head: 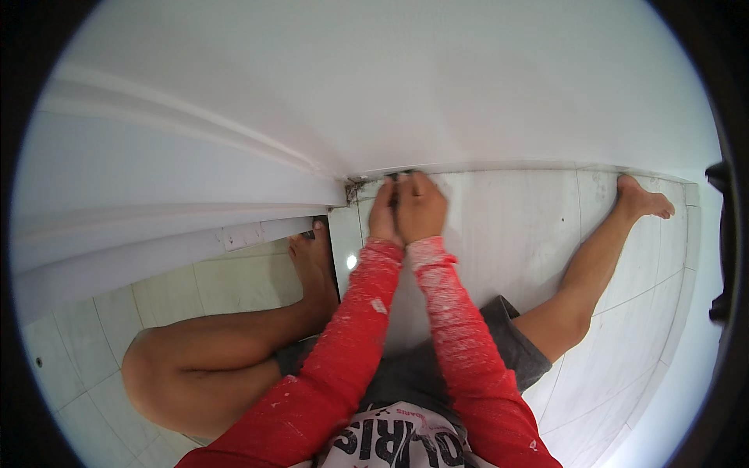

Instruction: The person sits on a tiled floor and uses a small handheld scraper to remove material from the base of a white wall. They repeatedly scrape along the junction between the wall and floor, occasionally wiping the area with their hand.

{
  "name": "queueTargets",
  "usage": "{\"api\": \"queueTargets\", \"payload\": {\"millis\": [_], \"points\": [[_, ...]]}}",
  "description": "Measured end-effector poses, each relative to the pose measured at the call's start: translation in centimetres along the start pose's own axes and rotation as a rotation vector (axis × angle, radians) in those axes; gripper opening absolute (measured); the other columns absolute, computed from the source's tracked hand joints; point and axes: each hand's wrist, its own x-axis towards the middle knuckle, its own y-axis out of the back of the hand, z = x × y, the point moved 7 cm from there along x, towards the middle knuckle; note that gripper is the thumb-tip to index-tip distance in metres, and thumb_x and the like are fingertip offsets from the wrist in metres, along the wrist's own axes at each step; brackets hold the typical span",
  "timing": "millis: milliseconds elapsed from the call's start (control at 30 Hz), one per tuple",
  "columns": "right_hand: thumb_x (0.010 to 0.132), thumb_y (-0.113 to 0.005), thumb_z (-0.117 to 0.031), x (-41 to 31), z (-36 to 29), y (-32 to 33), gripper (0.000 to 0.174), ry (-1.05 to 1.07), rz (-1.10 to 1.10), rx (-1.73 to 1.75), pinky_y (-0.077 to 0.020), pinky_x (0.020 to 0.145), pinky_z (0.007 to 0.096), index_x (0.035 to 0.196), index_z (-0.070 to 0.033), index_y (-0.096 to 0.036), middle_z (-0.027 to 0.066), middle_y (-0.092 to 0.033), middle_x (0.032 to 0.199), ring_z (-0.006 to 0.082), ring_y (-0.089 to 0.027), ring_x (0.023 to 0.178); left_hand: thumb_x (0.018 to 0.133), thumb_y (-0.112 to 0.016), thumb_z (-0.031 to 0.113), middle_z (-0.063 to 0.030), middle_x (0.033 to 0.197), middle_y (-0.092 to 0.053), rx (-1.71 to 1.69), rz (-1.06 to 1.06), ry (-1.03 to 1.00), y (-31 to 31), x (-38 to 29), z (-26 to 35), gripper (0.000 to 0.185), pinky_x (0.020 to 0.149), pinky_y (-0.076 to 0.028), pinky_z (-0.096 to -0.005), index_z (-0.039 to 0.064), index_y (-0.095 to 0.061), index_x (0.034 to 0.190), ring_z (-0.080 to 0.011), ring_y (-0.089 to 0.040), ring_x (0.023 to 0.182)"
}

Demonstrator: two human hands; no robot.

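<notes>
My left hand (384, 215) and my right hand (421, 207) are close together at the foot of a white wall (468, 105), where it meets the pale tiled floor (509, 234). A small dark object (401, 174) shows at the fingertips, against the wall's base. Its kind cannot be told, and the fingers hide most of it. My right hand is curled around or over it; the left lies alongside with bent fingers. Which hand grips it is unclear. Red sleeves with white smears cover both forearms.
A white moulded frame or panel (175, 158) runs along the left. Dark grime (352, 192) marks the corner beside it. A raised floor edge (332, 251) drops beside my left foot (310, 251). My right foot (641, 199) rests near the wall at right.
</notes>
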Motion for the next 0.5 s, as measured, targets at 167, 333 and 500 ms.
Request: {"api": "queueTargets", "payload": {"millis": [167,333,500], "points": [[0.091,-0.06,-0.019,2.5,2.6,5.6,0.026,-0.193,0.032,-0.042,-0.0443,0.058,0.046,0.074,-0.001,-0.053,0.0209,-0.058,0.07,0.0417,-0.056,0.064,0.097,-0.063,0.028,-0.0087,0.109,-0.068,0.011,-0.062,0.026,-2.7,1.8,-5.4,0.027,0.093,-0.052,-0.0363,0.007,-0.065,0.113,-0.0227,-0.064,0.102],[0.089,-0.059,-0.015,-0.4,-2.6,-1.8,0.016,0.143,-0.066,-0.112,-0.0472,0.063,0.0501,0.079,-0.003,-0.056,0.0176,-0.061,0.078,0.0414,-0.061,0.073,0.099,-0.058,0.038,-0.0078,0.11,-0.067,-0.081,-0.13,-0.012,0.6,0.2,1.6,0.034,0.094,-0.05,-0.036,0.007,-0.064,0.112,-0.0223,-0.063,0.105],[0.09,-0.061,-0.02,-1.1,-2.6,-2.9,0.019,0.109,-0.022,0.019,-0.0464,0.064,0.0508,0.079,-0.004,-0.056,0.0191,-0.06,0.078,0.0424,-0.06,0.076,0.1,-0.057,0.035,-0.0073,0.111,-0.065,-0.029,0.044,-0.014,2.0,-0.6,3.7,0.032,0.093,-0.05,-0.0361,0.008,-0.062,0.115,-0.0231,-0.062,0.104]]}}
